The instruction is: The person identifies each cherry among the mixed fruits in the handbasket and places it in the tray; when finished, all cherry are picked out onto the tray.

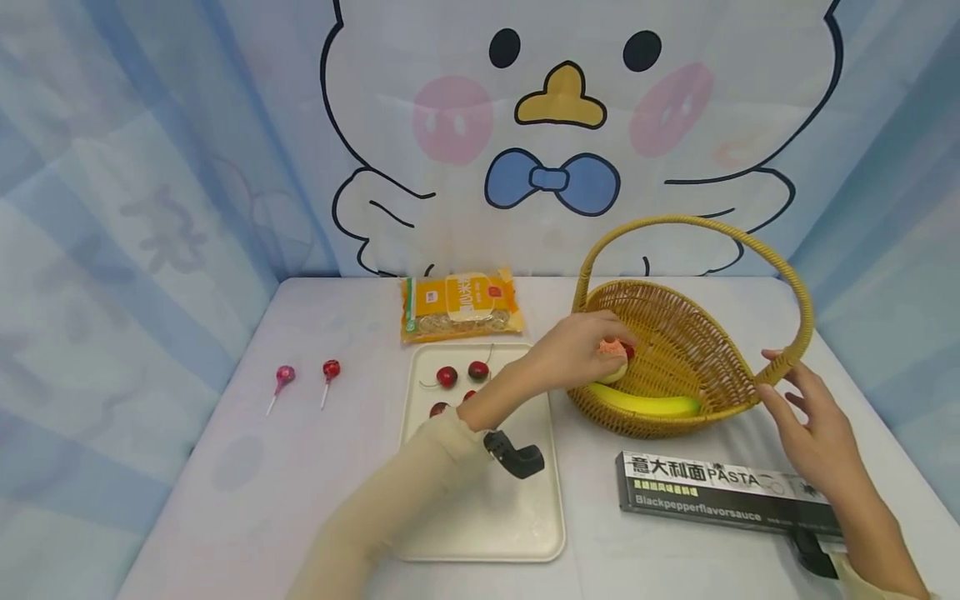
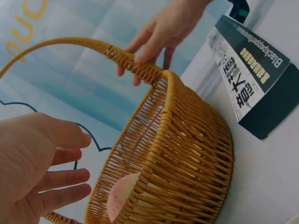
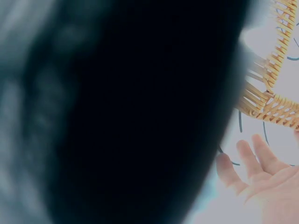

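A wicker basket point(image 1: 652, 417) with a tall arched handle stands at the right. Inside lie a banana point(image 1: 648, 404) and a pink and pale yellow peach point(image 2: 122, 193). My left hand point(image 1: 581, 350) is over the basket's left side, above the peach, partly covering it in the head view. In the left wrist view its fingers are extended, holding nothing, apart from the peach. My right hand point(image 1: 817, 425) pinches the right base of the handle between thumb and forefinger, the other fingers loosely spread. Something small and red point(image 1: 628, 351) shows beside the peach.
Left of the basket lies a cream tray point(image 1: 480, 533) with several cherries point(image 1: 447, 377), partly under my left arm. Behind it is a yellow food packet point(image 1: 461, 307). Two lollipops point(image 1: 284, 377) lie far left. A black-and-white pasta box point(image 1: 723, 492) lies before the basket.
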A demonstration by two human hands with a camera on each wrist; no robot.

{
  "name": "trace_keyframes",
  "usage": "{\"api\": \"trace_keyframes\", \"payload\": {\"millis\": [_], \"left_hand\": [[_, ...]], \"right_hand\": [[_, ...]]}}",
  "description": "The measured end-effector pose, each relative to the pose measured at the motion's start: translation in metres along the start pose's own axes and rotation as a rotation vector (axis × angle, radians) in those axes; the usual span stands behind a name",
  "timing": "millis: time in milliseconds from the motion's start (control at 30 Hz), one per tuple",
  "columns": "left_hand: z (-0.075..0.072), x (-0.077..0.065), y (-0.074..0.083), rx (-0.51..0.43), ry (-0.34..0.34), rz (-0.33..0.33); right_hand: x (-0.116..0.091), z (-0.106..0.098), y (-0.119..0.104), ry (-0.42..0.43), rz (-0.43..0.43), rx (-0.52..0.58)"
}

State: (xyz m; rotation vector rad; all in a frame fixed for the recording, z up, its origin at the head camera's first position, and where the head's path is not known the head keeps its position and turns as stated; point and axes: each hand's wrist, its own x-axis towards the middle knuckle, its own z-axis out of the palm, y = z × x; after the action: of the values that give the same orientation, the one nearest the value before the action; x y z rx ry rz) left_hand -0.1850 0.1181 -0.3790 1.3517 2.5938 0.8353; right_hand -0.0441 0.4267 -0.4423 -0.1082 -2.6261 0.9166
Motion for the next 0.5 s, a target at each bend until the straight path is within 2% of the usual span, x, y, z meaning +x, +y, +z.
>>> {"api": "trace_keyframes", "payload": {"millis": [133, 500], "left_hand": [[0.003, 0.014, 0.004, 0.028, -0.012, 0.028], [0.018, 0.049, 0.008, 0.142, -0.088, 0.029]], "right_hand": [[0.0, -0.001, 0.0, -0.002, -0.001, 0.001], [0.0, -0.001, 0.001, -0.007, -0.018, 0.014]]}}
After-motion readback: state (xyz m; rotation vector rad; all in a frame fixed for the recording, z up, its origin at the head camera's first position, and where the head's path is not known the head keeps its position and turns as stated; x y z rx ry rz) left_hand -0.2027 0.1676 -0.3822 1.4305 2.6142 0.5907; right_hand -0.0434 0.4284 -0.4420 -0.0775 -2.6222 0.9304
